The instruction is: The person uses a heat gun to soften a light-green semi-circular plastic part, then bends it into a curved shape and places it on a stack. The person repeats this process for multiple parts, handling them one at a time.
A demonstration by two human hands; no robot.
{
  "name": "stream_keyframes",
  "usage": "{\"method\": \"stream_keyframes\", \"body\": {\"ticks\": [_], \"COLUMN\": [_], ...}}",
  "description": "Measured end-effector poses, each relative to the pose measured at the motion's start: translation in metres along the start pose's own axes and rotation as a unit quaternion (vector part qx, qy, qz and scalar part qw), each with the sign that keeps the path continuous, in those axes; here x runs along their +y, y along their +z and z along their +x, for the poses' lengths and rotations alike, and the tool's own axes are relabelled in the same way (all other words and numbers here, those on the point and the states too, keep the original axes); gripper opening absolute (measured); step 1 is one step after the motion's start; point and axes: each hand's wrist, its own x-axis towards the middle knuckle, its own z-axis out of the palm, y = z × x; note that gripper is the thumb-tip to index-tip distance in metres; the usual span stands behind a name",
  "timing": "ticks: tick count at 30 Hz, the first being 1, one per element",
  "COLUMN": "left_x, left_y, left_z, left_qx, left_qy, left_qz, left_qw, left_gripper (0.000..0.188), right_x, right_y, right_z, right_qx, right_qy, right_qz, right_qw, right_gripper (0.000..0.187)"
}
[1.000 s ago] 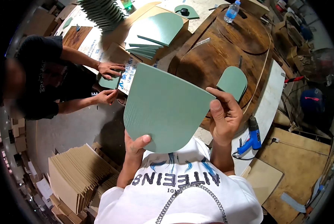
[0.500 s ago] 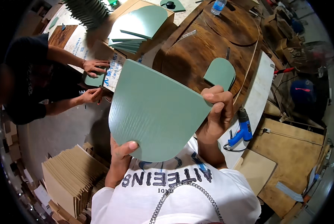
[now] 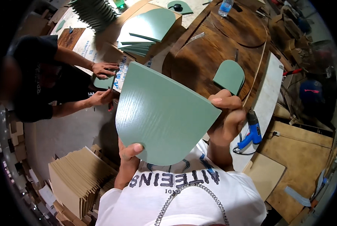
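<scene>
A green board [image 3: 164,113] with one straight edge and a rounded end is held up in front of my chest, its rounded end toward me. My left hand [image 3: 130,155] grips the curved edge, thumb on the face and fingers hidden underneath. At the right corner, my right hand [image 3: 228,113] pinches the board by its straight edge. Light glares off the wood-grained face. Beyond it, a smaller green rounded piece [image 3: 229,75] lies on the brown wooden table [image 3: 198,56].
A co-worker's hands [image 3: 103,71] work on another green piece at the left. Fanned green boards [image 3: 149,24] lie on a cardboard box. A blue heat gun [image 3: 253,132] rests on a white surface at right. Brown panels [image 3: 76,177] stand lower left; a bottle [image 3: 225,7] stands far back.
The whole scene shifts slightly rightward in view. My right fingers have changed their hold a little at the board's corner; the co-worker's hands stay at their piece.
</scene>
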Motion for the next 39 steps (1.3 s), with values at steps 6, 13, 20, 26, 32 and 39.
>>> {"method": "stream_keyframes", "body": {"ticks": [6, 13, 20, 26, 32, 39], "left_x": [-0.001, 0.000, -0.007, -0.003, -0.004, -0.008], "left_y": [-0.008, -0.004, -0.004, 0.007, 0.003, 0.006], "left_z": [-0.003, -0.008, -0.002, 0.001, -0.003, -0.003], "left_qx": [0.020, 0.032, 0.021, 0.051, 0.039, 0.037], "left_qy": [0.033, 0.018, 0.031, 0.044, 0.027, 0.043], "left_qz": [0.061, 0.095, 0.076, 0.061, 0.080, 0.089], "left_qw": [0.997, 0.995, 0.996, 0.996, 0.996, 0.994], "left_gripper": [0.088, 0.088, 0.087, 0.086, 0.083, 0.081], "right_x": [-0.013, -0.016, -0.011, -0.018, -0.022, -0.011], "right_y": [0.003, -0.006, -0.007, -0.022, -0.004, -0.006], "right_z": [0.001, 0.004, 0.011, 0.003, -0.003, 0.006], "right_qx": [-0.008, 0.000, 0.147, 0.069, 0.001, 0.147], "right_qy": [0.002, -0.035, 0.025, 0.037, 0.097, 0.094], "right_qz": [-0.135, -0.259, -0.188, -0.161, -0.269, -0.251], "right_qw": [0.991, 0.965, 0.971, 0.984, 0.958, 0.952], "right_gripper": [0.043, 0.020, 0.012, 0.016, 0.037, 0.014]}}
